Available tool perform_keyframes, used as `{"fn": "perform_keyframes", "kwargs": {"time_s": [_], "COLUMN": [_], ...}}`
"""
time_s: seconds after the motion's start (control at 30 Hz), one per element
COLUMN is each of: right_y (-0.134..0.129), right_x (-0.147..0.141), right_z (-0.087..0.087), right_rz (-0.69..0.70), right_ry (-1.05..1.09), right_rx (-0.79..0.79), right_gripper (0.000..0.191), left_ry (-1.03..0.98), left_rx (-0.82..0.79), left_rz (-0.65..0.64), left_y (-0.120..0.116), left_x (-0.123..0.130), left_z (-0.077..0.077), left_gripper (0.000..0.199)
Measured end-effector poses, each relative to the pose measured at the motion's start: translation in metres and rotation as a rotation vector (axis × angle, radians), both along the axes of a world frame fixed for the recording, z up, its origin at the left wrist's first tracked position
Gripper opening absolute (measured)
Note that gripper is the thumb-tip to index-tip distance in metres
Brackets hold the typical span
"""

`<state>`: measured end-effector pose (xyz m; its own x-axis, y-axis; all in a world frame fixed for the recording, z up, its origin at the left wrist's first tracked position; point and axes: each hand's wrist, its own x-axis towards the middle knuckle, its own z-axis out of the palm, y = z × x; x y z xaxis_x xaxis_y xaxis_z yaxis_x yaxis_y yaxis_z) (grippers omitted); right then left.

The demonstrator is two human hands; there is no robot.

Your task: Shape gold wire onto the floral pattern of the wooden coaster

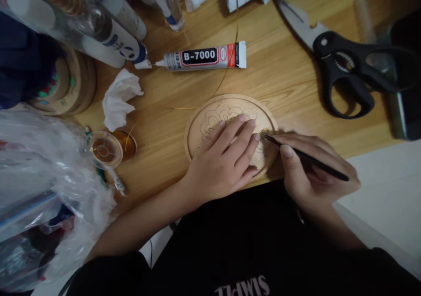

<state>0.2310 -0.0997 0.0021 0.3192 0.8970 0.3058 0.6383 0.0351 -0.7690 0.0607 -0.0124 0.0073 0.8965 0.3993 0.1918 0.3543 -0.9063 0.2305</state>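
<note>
Head view, sole camera: sits above the black fabric shirt with pale lettering point(230, 234), facing forward and steeply down. Close range. Round, tan wooden disc with line drawing point(197, 131) near frame centre; brown wood-grain tabletop point(279, 81) spreads around it.

The glue tube point(204, 57) lies behind the round board point(230, 104). Scissors point(342, 63) lie right, the spool point(110, 148) left.
</note>
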Motion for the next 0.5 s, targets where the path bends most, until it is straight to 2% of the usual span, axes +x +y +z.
{"fn": "perform_keyframes", "kwargs": {"time_s": [0.23, 0.37, 0.5], "right_y": [-0.003, -0.002, -0.0033], "right_x": [-0.0065, -0.0055, -0.0015], "right_z": [-0.0014, -0.0039, -0.0061], "right_rz": [-0.023, -0.032, 0.024], "right_ry": [-0.087, -0.127, -0.091], "right_rx": [0.023, 0.05, 0.042], "right_gripper": [0.044, 0.041, 0.04], "left_ry": [-0.009, -0.008, -0.043], "left_rx": [0.004, 0.0, -0.053], "left_rz": [0.002, 0.001, 0.015], "left_y": [-0.0009, -0.0012, 0.0], "left_x": [0.0, -0.0004, -0.0017], "left_z": [-0.0015, -0.0016, -0.0023], "left_gripper": [0.045, 0.046, 0.045]}}
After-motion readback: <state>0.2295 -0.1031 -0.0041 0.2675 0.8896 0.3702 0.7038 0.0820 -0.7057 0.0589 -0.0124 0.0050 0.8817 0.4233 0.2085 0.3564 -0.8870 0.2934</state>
